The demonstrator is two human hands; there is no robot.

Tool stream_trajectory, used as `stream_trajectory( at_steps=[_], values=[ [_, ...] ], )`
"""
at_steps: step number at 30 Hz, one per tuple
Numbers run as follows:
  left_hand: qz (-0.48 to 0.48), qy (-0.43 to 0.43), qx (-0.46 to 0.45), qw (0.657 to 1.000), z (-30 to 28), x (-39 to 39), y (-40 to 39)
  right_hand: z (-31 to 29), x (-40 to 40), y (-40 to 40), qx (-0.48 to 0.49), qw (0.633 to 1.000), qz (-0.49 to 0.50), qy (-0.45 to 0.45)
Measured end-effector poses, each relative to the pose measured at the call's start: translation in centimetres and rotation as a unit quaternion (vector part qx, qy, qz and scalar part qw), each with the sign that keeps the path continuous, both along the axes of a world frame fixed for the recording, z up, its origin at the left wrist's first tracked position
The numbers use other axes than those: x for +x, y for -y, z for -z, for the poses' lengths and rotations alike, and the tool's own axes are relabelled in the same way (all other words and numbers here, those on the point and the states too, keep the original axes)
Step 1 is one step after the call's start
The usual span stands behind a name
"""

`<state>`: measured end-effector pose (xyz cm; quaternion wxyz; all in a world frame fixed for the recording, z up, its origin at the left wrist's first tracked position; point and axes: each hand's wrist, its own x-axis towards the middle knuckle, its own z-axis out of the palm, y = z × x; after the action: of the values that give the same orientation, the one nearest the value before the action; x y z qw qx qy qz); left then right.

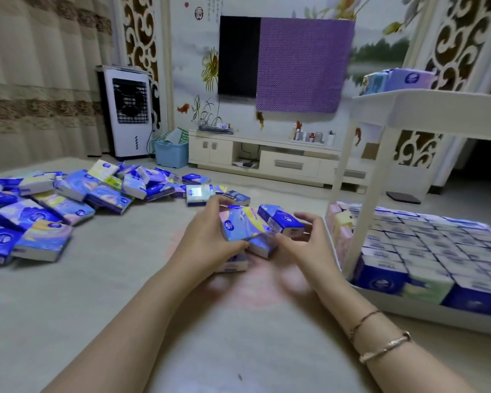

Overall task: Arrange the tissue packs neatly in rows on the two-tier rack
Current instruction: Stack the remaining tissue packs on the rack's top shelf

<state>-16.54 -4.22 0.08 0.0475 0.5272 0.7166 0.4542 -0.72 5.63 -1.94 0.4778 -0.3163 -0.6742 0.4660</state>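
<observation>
- Gathering step: left hand (210,236) gripping a pack (238,225), right hand (304,239) curled at a blue pack (284,221), grip probably closed but blurred.
- More packs under the hands; loose pile (68,194) far left.
- Rack (414,109) right of right hand, lower tier looking full.
- Next: squaring the bundle, lifting to the top tier.

Blue and pastel packs (68,199) lie jumbled on the floor at left; several sit clustered (247,225) at centre (edges blurred); the white rack's (425,109) lower tier holds tight rows (437,251)
</observation>
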Motion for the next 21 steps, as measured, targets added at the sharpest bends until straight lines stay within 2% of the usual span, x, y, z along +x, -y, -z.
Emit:
stream_trajectory(
  at_steps=[4,6,9,11,12,17,21],
  values=[
    [0.025,0.023,-0.004,0.999,0.7,-0.4,1.0,-0.6,0.2,0.6,0.002,0.997,-0.065,-0.048],
    [0.024,0.031,0.011,0.999,0.6,-0.6,0.9,-1.0,0.2,1.2,0.005,0.996,-0.081,-0.043],
    [0.031,0.030,0.053,0.998,0.5,-0.5,0.9,-1.5,-0.1,2.0,0.047,0.999,-0.003,0.015],
    [0.041,0.035,0.079,0.995,0.4,0.1,0.9,-1.4,-0.1,2.0,0.106,0.988,0.073,0.083],
    [0.048,0.043,0.087,0.994,0.4,0.5,0.9,-1.6,-0.1,2.2,0.122,0.984,0.081,0.098],
    [0.083,0.075,0.091,0.990,0.6,1.2,0.8,-1.9,-0.7,3.1,0.144,0.981,0.036,0.125],
    [0.081,0.089,0.088,0.989,0.5,0.7,0.7,-2.5,-1.2,3.0,0.039,0.991,-0.077,0.097]
  ],
)
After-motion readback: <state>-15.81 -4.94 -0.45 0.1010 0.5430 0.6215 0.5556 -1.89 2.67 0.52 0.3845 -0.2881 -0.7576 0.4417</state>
